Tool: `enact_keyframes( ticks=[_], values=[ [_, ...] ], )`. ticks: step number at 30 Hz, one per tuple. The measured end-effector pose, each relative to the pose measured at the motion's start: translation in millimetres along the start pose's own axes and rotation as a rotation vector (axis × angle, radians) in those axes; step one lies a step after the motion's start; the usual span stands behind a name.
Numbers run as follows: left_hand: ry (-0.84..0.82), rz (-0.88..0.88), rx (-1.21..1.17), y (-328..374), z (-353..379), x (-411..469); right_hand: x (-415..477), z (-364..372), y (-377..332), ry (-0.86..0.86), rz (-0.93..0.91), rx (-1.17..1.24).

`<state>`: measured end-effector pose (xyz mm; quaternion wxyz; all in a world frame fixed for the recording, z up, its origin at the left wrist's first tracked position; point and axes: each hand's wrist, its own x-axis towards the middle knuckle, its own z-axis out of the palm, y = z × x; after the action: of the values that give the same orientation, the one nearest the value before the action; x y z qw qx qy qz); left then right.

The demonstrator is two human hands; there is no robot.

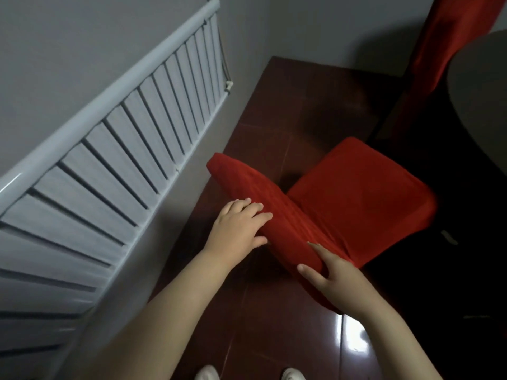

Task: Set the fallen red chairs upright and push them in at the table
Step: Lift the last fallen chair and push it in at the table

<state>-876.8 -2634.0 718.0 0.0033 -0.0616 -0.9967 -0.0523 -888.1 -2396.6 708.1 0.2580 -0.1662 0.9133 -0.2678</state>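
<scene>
A red fabric-covered chair (pixel 356 193) stands upright on the dark red tiled floor, its seat facing the round table (pixel 482 111) at the right. Its backrest top runs diagonally towards me. My left hand (pixel 238 226) grips the backrest's top edge from the wall side, fingers laid over the cloth. My right hand (pixel 326 272) holds the near end of the same backrest, thumb on top. A second red-covered chair (pixel 439 45) stands upright at the back right, beside the table.
A white radiator (pixel 109 149) runs along the grey wall on the left, close to the chair. The dark space under the table lies to the right. My white shoes (pixel 208 374) show at the bottom edge. Glossy floor tiles (pixel 274 338) lie between me and the chair.
</scene>
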Motion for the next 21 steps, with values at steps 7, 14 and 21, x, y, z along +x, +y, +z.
enact_keyframes(
  ticks=[7,14,21],
  values=[
    [-0.137,0.164,-0.180,-34.1,-10.2,32.4,8.1,-29.3,-3.2,-0.132,0.188,0.105],
    [-0.230,0.407,-0.149,-55.6,-26.1,74.2,5.3,-45.4,-19.9,-0.076,0.380,0.139],
    [-0.389,0.531,-0.149,-63.5,-44.0,114.1,35.4,-68.3,-54.8,-0.210,0.468,-0.180]
  ],
)
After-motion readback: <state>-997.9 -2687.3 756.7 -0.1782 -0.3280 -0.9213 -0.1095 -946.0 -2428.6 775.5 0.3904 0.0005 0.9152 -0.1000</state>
